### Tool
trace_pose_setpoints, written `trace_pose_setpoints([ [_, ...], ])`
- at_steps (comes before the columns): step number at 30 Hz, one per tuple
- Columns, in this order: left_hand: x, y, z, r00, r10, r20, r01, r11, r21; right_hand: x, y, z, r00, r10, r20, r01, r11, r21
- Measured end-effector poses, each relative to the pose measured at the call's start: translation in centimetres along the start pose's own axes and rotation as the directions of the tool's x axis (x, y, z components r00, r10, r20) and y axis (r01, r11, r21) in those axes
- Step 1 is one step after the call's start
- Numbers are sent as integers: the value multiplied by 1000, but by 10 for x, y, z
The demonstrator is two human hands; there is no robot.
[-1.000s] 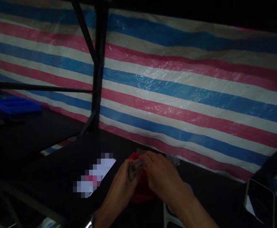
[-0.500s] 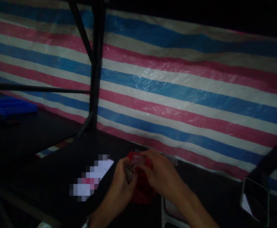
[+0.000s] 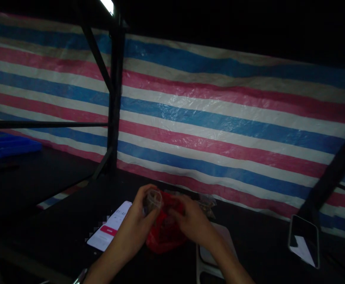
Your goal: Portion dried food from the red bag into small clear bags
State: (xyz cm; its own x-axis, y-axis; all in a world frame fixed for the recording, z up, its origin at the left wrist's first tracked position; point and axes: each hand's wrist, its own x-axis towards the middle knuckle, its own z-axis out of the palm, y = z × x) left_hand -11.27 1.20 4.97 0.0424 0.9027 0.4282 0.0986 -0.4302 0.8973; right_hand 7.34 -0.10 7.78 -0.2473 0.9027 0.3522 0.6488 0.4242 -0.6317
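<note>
My left hand (image 3: pixel 135 221) is wrapped round a small clear plastic container (image 3: pixel 154 198), whose round mouth tilts toward me; something brownish shows dimly inside it. Just to its right lies a red plastic bag (image 3: pixel 164 241), crumpled and gaping, with dark small contents I cannot make out. Over this bag's opening my right hand (image 3: pixel 192 221) curls its fingers, thumb and fingertips close together at the bag's inside. Dim light hides whether anything sits between those fingertips.
A lit phone (image 3: pixel 101 240) lies left of my left forearm. Under my right forearm sits a pale-rimmed flat device (image 3: pixel 200 266). Behind it is a clear packet (image 3: pixel 208 203). Another phone (image 3: pixel 304 242) leans at right. A blue tray (image 3: pixel 12 145) is far left, beyond a black post (image 3: pixel 115 102).
My right hand has gone from the container's mouth, where it held a translucent cup-like piece, down to the red bag. That piece no longer shows clearly. The view has tilted up slightly.
</note>
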Motion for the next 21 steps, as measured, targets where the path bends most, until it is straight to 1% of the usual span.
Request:
trace_pose_setpoints([
  [2, 10, 9, 5, 998, 40, 40, -41, 999, 17, -4, -12, -4, 1000, 23, -20, -17, 968, 251],
  [3, 15, 12, 10, 996, 60, 65, -61, 998, 23, -5, -17, -5, 999, 36, -40, -22, 953, 302],
  [5, 22, 14, 20, 989, 93, 112, -96, 995, 23, -5, -22, -8, 987, 75, -143, -30, 956, 293],
  [7, 26, 12, 33, 986, 102, 131, -105, 994, 10, -5, -20, -11, 952, 125, -280, -51, 966, 255],
  [8, 26, 11, 41, 986, 100, 136, -101, 995, 3, -6, -17, -13, 933, 153, -326, -69, 964, 255],
  [10, 23, 7, 56, 986, 86, 144, -85, 996, -16, -11, -6, -18, 908, 209, -364, -90, 944, 317],
  [12, 16, 3, 70, 984, 75, 160, -68, 997, -46, -20, 6, -23, 898, 247, -365, -90, 913, 398],
  [14, 7, -4, 82, 980, 68, 188, -54, 995, -80, -32, 17, -28, 890, 263, -373, -78, 893, 442],
  [16, -2, -14, 92, 970, 39, 240, 5, 984, -181, -43, 27, -32, 880, 286, -380, -95, 889, 448],
  [18, -9, -25, 100, 962, -38, 270, 131, 934, -334, -49, 38, -33, 874, 327, -359, -142, 878, 457],
  [20, -14, -35, 105, 956, -149, 254, 251, 864, -436, -51, 48, -31, 874, 359, -327, -181, 865, 468],
  [21, -16, -38, 106, 954, -195, 228, 281, 851, -444, -51, 52, -28, 875, 364, -319, -186, 861, 473],
])
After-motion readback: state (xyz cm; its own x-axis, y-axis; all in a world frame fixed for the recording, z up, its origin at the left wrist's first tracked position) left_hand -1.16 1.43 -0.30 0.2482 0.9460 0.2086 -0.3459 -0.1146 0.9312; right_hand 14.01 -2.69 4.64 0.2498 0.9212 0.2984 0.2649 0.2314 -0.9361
